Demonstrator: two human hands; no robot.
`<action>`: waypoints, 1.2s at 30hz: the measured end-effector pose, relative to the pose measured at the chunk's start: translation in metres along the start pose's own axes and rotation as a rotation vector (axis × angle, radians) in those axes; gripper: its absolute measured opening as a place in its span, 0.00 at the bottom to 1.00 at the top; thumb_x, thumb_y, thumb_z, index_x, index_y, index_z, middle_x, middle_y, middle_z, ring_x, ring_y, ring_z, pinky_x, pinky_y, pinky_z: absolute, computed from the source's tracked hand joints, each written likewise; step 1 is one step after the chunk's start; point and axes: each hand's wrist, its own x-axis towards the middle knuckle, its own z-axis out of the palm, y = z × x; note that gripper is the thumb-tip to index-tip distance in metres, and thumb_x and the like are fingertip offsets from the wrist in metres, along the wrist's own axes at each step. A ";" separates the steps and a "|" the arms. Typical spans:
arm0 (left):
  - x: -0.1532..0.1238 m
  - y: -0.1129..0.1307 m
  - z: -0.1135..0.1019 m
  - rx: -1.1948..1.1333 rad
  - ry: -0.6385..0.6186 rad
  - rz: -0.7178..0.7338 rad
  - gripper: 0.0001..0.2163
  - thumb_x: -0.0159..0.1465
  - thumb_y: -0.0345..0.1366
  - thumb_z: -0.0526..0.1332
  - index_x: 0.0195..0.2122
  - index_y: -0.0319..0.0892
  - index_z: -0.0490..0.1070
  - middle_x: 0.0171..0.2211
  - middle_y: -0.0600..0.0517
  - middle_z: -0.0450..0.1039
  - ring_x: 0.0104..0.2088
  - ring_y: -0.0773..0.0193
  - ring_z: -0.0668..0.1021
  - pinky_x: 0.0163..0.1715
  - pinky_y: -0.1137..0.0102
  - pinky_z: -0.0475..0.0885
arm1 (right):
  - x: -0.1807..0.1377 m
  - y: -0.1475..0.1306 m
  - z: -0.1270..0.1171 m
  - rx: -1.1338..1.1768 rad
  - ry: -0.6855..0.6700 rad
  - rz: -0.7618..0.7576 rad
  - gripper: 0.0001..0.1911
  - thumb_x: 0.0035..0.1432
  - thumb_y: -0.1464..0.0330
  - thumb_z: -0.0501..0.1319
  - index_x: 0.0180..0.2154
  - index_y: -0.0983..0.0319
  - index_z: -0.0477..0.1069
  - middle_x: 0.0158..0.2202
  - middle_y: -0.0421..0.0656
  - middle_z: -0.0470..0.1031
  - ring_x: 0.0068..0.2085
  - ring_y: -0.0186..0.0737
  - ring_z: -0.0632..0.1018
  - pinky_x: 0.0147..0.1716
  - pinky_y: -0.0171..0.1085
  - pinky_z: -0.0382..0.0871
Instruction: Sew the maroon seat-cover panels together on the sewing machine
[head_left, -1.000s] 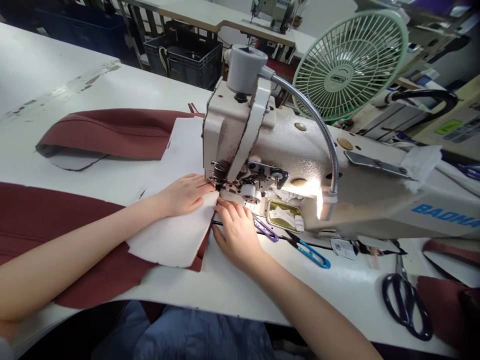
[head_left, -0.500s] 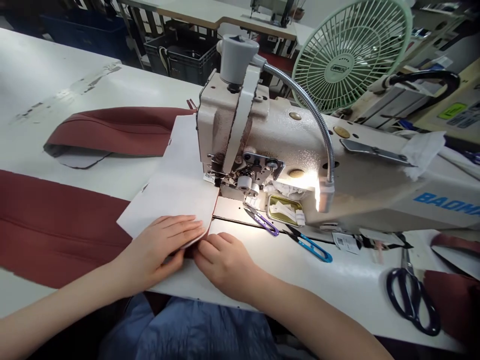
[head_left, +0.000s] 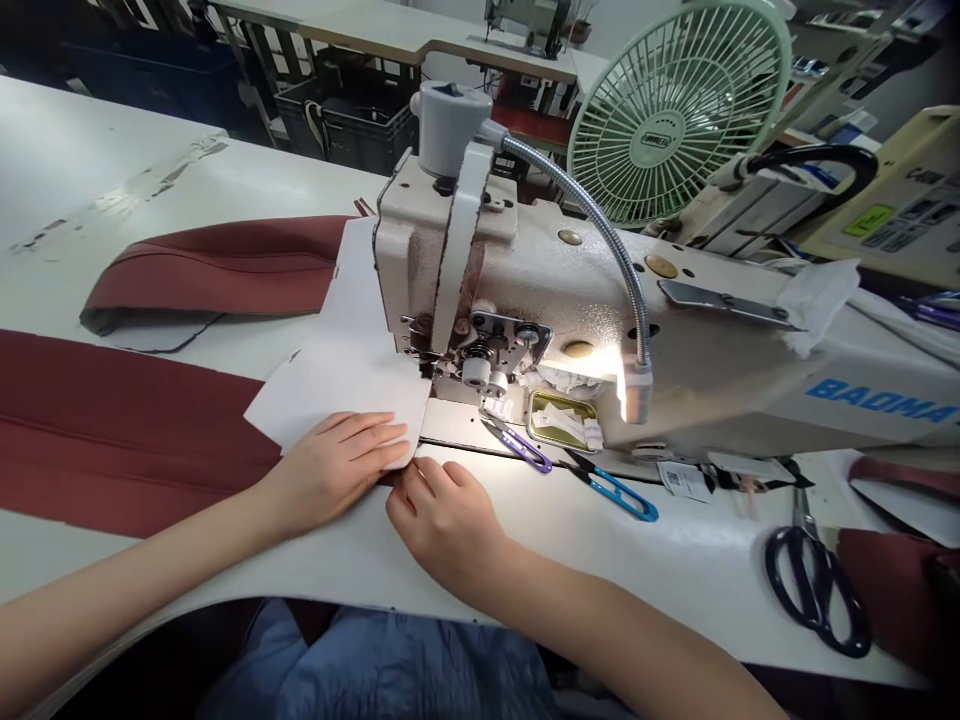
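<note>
A white-backed piece of maroon material [head_left: 352, 375] lies under the presser-foot area of a sewing machine [head_left: 469, 270]. My left hand [head_left: 337, 465] rests on its near right corner with the fingers stretched out flat. Close by on the right, my right hand [head_left: 442, 510] is closed, its fingertips pinched at that corner's edge. A wide maroon strip [head_left: 127, 430] extends left from beneath the white piece, and another maroon section [head_left: 232, 265] curves behind it. The stitching point itself is hidden by the machine head.
Purple thread snips [head_left: 525, 450], blue thread snips [head_left: 619, 495] and a small tin [head_left: 562, 420] lie along the machine bed. Large dark-handled scissors [head_left: 817, 585] are at the right. A green fan [head_left: 660, 140] stands behind the machine, below which a lit lamp [head_left: 636, 390] hangs.
The white-backed piece has advanced away from me under the machine head, and its lifted near edge now lies flatter. My left hand has moved slightly forward with it. The view has shifted slightly.
</note>
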 end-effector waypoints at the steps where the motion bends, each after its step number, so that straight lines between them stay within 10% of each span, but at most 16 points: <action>1: 0.003 -0.003 0.000 0.011 0.006 0.014 0.16 0.70 0.28 0.49 0.53 0.44 0.71 0.54 0.51 0.74 0.57 0.57 0.72 0.52 0.63 0.66 | 0.001 0.001 0.000 -0.012 -0.012 0.011 0.12 0.62 0.80 0.52 0.29 0.63 0.69 0.31 0.48 0.73 0.34 0.42 0.70 0.26 0.39 0.57; 36: 0.092 -0.107 0.011 -0.075 0.053 0.253 0.11 0.68 0.37 0.57 0.32 0.47 0.78 0.37 0.51 0.76 0.41 0.62 0.74 0.45 0.66 0.64 | 0.024 0.058 0.006 0.158 -0.101 0.417 0.17 0.66 0.71 0.54 0.54 0.60 0.71 0.60 0.43 0.70 0.54 0.46 0.72 0.51 0.45 0.64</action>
